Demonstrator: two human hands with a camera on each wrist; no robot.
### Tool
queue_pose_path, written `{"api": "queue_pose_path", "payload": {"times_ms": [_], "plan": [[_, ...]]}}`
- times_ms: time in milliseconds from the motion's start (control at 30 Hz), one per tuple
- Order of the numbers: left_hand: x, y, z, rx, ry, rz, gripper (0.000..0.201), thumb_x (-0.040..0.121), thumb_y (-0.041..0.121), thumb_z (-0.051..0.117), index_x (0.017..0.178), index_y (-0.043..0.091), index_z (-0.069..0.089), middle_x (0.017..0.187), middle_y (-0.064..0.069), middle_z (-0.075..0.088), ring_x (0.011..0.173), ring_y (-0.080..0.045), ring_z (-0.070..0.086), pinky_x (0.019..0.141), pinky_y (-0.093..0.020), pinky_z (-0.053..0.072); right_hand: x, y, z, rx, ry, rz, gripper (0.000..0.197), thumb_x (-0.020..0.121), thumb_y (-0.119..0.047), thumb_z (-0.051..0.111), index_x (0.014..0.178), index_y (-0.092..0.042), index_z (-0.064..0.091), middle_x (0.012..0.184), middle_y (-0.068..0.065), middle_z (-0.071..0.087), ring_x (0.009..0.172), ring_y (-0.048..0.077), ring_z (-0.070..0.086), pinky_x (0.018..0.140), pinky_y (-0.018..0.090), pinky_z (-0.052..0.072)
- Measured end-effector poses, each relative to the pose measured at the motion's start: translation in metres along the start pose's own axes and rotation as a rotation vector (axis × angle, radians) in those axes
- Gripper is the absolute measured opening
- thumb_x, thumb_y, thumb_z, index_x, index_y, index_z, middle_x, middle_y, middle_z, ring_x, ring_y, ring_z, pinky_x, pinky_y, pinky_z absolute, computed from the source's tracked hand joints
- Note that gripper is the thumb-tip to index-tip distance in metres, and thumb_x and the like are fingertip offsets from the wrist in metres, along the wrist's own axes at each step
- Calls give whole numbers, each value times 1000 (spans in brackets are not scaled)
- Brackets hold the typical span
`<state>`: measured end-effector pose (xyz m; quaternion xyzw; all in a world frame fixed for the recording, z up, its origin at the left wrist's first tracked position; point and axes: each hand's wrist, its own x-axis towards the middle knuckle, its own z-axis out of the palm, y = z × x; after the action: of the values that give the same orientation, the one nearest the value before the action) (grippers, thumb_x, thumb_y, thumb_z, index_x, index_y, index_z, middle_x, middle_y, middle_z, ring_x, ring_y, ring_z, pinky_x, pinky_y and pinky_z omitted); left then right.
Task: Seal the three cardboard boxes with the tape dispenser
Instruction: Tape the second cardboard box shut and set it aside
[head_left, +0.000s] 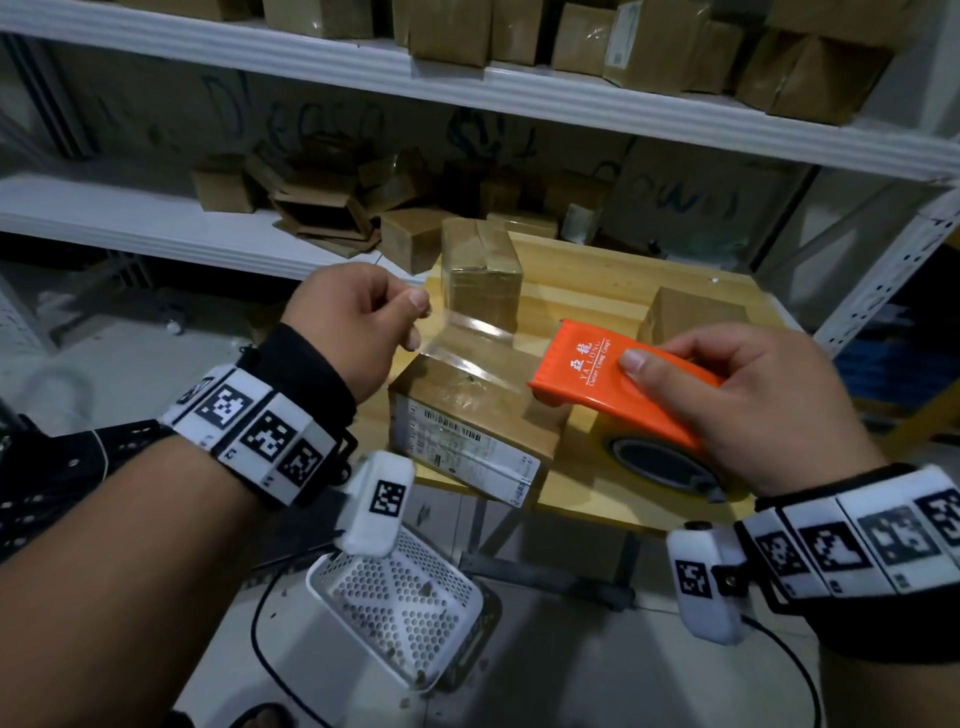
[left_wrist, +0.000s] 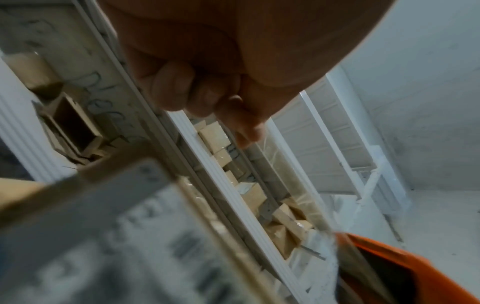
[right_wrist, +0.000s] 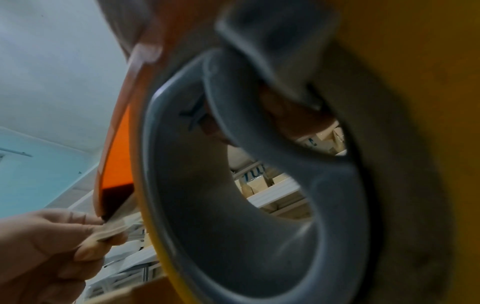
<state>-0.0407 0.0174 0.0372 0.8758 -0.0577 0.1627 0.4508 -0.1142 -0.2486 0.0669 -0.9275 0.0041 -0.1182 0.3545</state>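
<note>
My right hand (head_left: 727, 400) grips the orange tape dispenser (head_left: 613, 384) over the wooden table; its grey core (right_wrist: 233, 164) fills the right wrist view. My left hand (head_left: 358, 317) pinches the free end of clear tape (head_left: 467, 332), stretched from the dispenser above a labelled cardboard box (head_left: 467, 431) at the table's near left corner. A taller taped box (head_left: 480, 270) stands behind it. A third box (head_left: 691, 312) sits at the back right, partly hidden by the dispenser. In the left wrist view my curled left fingers (left_wrist: 207, 96) and the orange dispenser (left_wrist: 415, 273) show.
The small wooden table (head_left: 587, 291) stands against white metal shelving (head_left: 467, 98) loaded with many cardboard boxes. A white perforated basket (head_left: 400, 597) sits on the floor below my left wrist, with a black cable beside it.
</note>
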Motion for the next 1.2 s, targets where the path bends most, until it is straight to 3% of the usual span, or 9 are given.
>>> {"api": "queue_pose_path", "payload": {"times_ms": [100, 267, 500, 700, 867, 1000, 1067, 1133, 1200], "plan": [[6, -9, 3, 38, -58, -31, 32, 101, 31, 59, 69, 24, 64, 73, 5, 71, 79, -13, 67, 76, -31, 50, 3, 2, 3, -34, -25, 38, 28, 83, -61, 69, 82, -33, 71, 83, -13, 68, 76, 4, 63, 58, 24, 42], [21, -20, 0, 107, -28, -76, 38, 101, 31, 59, 65, 21, 62, 65, 4, 65, 61, -11, 57, 53, -18, 38, 10, 11, 2, -19, -8, 110, 33, 84, -59, 71, 82, -26, 75, 78, -8, 72, 68, 7, 68, 55, 24, 43], [25, -40, 15, 118, -131, -151, 41, 100, 31, 62, 60, 19, 64, 73, 1, 70, 64, -12, 58, 58, -26, 38, 16, 20, 9, -17, -57, 164, 34, 84, -60, 73, 82, -26, 76, 74, -7, 74, 67, 12, 71, 57, 27, 48], [21, -45, 27, -69, -218, -337, 34, 98, 34, 64, 75, 11, 73, 71, -9, 72, 70, -28, 67, 69, -40, 57, 17, 23, 12, -11, -76, 182, 35, 83, -61, 72, 84, -26, 75, 76, -6, 74, 65, 10, 72, 56, 26, 49], [17, -47, 26, 114, -282, -424, 43, 98, 42, 60, 91, 2, 75, 79, -11, 71, 69, -20, 60, 63, -29, 48, 16, 25, 15, 0, -56, 166, 37, 84, -60, 73, 81, -23, 74, 74, -3, 75, 64, 14, 73, 59, 30, 54], [11, -38, 18, 1, -69, -314, 24, 99, 34, 60, 90, 15, 73, 78, -6, 68, 81, -31, 68, 80, -45, 59, 16, 26, 15, -1, -56, 172, 37, 84, -61, 72, 81, -24, 74, 72, -5, 75, 62, 12, 73, 58, 29, 52], [7, -23, 16, 7, 45, -189, 28, 100, 40, 56, 93, 19, 73, 82, -2, 69, 82, -25, 66, 82, -48, 58, 16, 28, 16, 12, -54, 173, 38, 83, -62, 72, 80, -24, 74, 72, -5, 75, 62, 12, 73, 59, 30, 55], [-5, -3, 16, 118, -31, -49, 41, 96, 57, 51, 108, 24, 73, 103, 1, 68, 98, -18, 62, 89, -45, 54, 16, 29, 17, 21, -48, 174, 39, 83, -62, 71, 80, -23, 74, 73, -4, 76, 64, 13, 74, 61, 32, 56], [-21, 14, 22, 397, -239, 47, 83, 80, 85, 35, 137, 29, 58, 137, -1, 54, 127, -23, 49, 104, -46, 46, 16, 32, 18, 37, -37, 180, 40, 83, -61, 72, 79, -22, 74, 74, -3, 76, 63, 14, 74, 61, 34, 59]]}}
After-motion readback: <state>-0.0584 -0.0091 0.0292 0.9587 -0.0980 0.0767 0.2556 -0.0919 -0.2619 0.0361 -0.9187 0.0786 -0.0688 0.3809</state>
